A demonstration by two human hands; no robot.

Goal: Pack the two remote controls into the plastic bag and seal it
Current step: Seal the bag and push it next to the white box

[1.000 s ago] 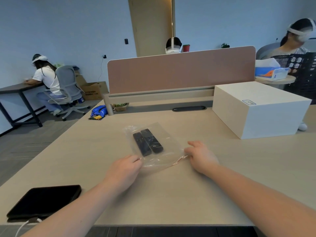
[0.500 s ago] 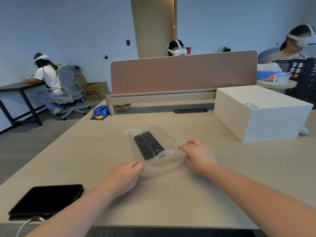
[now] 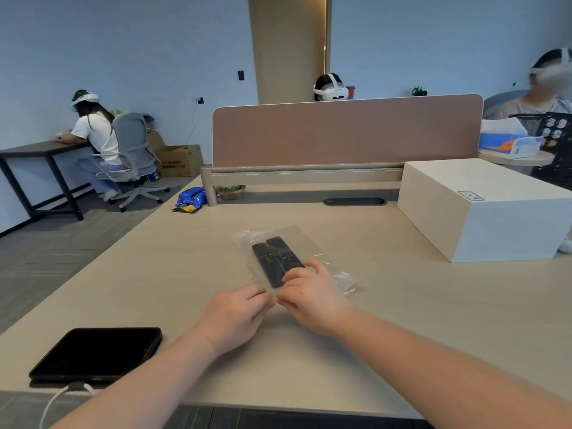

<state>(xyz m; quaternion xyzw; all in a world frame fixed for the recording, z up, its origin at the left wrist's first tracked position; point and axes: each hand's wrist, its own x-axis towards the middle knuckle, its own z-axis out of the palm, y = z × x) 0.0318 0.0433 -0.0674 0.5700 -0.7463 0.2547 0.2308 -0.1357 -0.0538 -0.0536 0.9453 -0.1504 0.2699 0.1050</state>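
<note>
Remote controls (image 3: 275,261), two slim black bars, lie side by side inside the clear plastic bag (image 3: 315,258) on the beige tabletop (image 3: 402,320); the right hand (image 3: 312,297) has crossed from the far corner to meet the left hand (image 3: 236,315), fingers pinching the near edge; sealing apparently begins.

There is just one camera, worn on the person's head, and it looks forward and down at the wide, light tan wooden desk (image 3: 185,274). It sits close above the left hand (image 3: 232,317) and right hand (image 3: 312,298). Its wide view also takes in the long brown-pink desk divider (image 3: 346,131) and the pale blue wall (image 3: 123,51) far behind.
</note>
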